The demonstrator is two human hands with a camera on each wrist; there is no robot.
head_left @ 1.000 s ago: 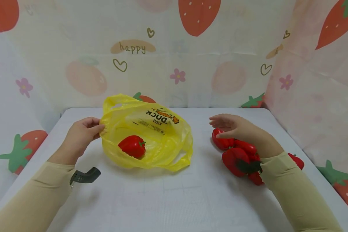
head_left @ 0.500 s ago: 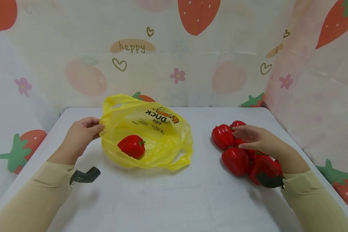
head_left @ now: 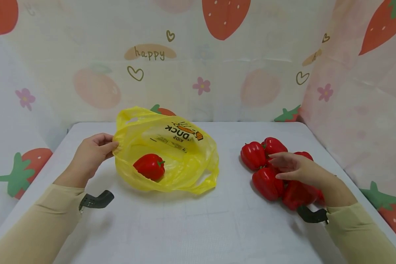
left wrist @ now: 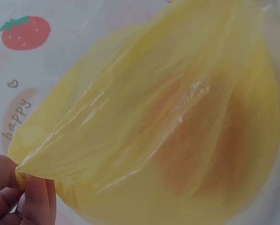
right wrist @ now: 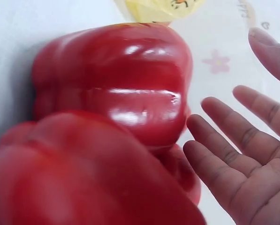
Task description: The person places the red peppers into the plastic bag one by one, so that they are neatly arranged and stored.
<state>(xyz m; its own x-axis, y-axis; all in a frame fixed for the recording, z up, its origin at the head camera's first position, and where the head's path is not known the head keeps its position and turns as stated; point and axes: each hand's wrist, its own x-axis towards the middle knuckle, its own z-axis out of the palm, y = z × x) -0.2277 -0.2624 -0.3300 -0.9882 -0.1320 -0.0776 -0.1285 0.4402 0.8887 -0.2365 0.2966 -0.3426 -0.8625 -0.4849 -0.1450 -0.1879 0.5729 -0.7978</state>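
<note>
My left hand point(head_left: 94, 154) pinches the left edge of a yellow plastic bag point(head_left: 191, 172), whose mouth gapes toward me. Inside the bag lies one red bell pepper point(head_left: 150, 167) with a green stem. In the left wrist view, thumb and fingers grip the gathered rim of the bag, and a reddish shape shows through the film. On the right, my right hand point(head_left: 305, 169) hovers over a cluster of red bell peppers, its fingers spread and holding nothing. The right wrist view has a glossy bell pepper point(right wrist: 116, 84) beside the fingertips, with another bell pepper point(right wrist: 79, 173) nearer the camera.
Several bell peppers, one of them a front bell pepper point(head_left: 267, 184), lie together on the white table point(head_left: 191, 231). The bag stands left of them, with bare tabletop between. Behind the table hangs a strawberry-print curtain point(head_left: 184, 55).
My right hand has moved right and slightly down, from the left side of the cluster to above its middle, uncovering peppers at the back. The left hand and bag stay nearly still.
</note>
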